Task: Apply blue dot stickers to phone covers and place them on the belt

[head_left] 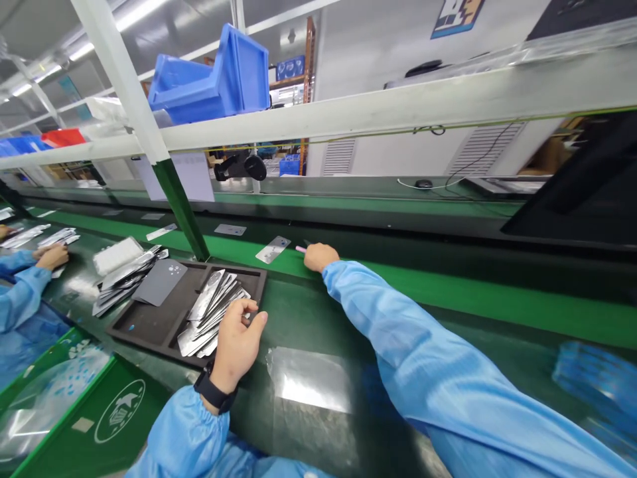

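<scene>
My left hand (pixel 236 342), with a black watch on its wrist, curls over a loose stack of silver foil packets (pixel 212 318) lying in a dark rectangular tray (pixel 149 328). Whether it grips them is hidden. My right hand (pixel 321 257) reaches far across the green bench, a thin pink stick (pixel 300 249) poking from its fingers. Just beyond that stick lies a flat silver-and-white card (pixel 273 249). Another pile of silver packets (pixel 122 282) and a dark grey card (pixel 160 282) sit at the tray's far left.
A co-worker's blue-sleeved hand (pixel 52 257) works among silver packets at the left. A clear plastic sheet (pixel 308 378) lies under my right arm. A white-and-green upright (pixel 182 209) rises behind the tray. Blue bins (pixel 213 79) stand on the shelf, and a black monitor (pixel 572 186) sits right.
</scene>
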The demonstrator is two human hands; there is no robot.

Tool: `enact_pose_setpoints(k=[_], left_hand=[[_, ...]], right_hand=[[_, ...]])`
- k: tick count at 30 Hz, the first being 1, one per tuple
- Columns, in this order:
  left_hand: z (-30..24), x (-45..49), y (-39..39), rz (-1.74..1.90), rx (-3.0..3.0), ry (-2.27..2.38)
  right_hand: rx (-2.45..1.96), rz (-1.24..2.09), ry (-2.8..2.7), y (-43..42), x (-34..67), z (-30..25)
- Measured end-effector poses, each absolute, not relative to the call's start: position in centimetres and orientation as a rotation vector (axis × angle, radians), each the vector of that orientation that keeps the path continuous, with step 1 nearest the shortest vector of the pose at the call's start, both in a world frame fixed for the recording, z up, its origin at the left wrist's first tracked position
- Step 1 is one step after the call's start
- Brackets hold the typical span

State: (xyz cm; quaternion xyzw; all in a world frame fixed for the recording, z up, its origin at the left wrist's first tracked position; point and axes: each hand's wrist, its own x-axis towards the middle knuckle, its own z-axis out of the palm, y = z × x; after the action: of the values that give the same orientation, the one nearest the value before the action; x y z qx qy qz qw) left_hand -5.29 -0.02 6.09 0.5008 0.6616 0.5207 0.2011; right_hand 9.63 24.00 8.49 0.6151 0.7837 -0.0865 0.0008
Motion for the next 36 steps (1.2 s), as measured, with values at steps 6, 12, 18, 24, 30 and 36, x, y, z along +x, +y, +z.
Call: enact_pose_setpoints(k=[6, 12, 18, 24, 30, 36], left_hand=[[5.2, -3.1, 3.3, 1.471, 1.263, 1.628], [4.0, -1.3, 5.0, 1.111, 1.302, 1.338], [3.1, -1.2, 2.8, 0.727, 1.586, 1.357], [1.8, 1.1, 1.4, 0.577, 1.898, 1.369], [0.9, 2.0, 0.6, 0.463, 2.105, 1.376], [0.3, 1.5, 0.1, 0.455, 2.143, 1.354]], right_hand=[[2.136, -0.615, 2.529, 17.7, 14.5, 9.0], [2.004, -2.152, 2.346, 4.9, 18.2, 5.4], [2.432, -2.472, 2.138, 2.1, 22.6, 3.4], [2.129, -2.117, 2.174, 2.3, 24.0, 2.3], [2.148, -2.216, 2.112, 4.3, 23.9, 1.7], [2.198, -2.216, 2.016, 5.1, 23.4, 1.1]])
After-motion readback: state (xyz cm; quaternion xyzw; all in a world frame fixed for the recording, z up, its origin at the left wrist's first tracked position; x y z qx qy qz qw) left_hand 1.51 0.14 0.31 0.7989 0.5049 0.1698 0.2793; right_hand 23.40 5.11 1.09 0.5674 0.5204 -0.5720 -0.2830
